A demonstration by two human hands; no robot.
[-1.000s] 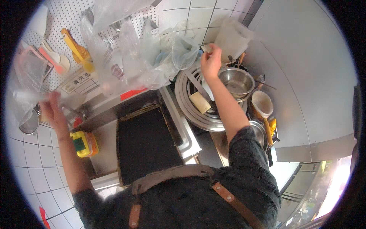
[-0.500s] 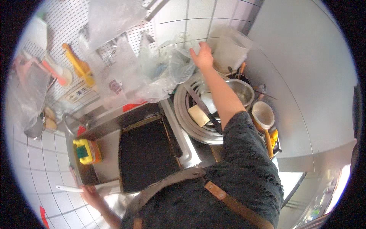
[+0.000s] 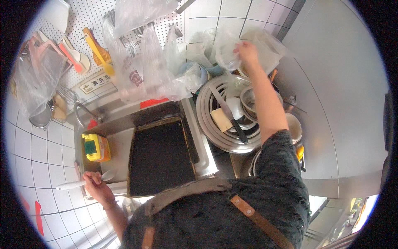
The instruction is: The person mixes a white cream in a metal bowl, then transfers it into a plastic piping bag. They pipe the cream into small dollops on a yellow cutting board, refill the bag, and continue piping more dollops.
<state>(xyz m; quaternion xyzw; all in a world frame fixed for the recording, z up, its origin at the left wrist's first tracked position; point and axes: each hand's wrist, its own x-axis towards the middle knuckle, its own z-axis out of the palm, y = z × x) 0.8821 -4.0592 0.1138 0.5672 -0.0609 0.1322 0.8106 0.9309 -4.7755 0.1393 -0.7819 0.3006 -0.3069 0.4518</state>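
Your left hand (image 3: pixel 94 183) is closed around a white utensil (image 3: pixel 78 184) lying crosswise by the sink's near-left corner. Your right hand (image 3: pixel 245 53), far forward-right, pinches a clear plastic bag (image 3: pixel 226 54) above stacked bowls (image 3: pixel 226 120).

Matt black metal tray (image 3: pixel 161 155); shiny steel bowls (image 3: pixel 226 120); clear crinkled plastic bags (image 3: pixel 153 66); glossy tiles (image 3: pixel 45 149).

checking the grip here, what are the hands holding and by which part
The left hand grips a white utensil near its middle, by the sink edge. The right hand pinches the top of a clear plastic bag by the wall.
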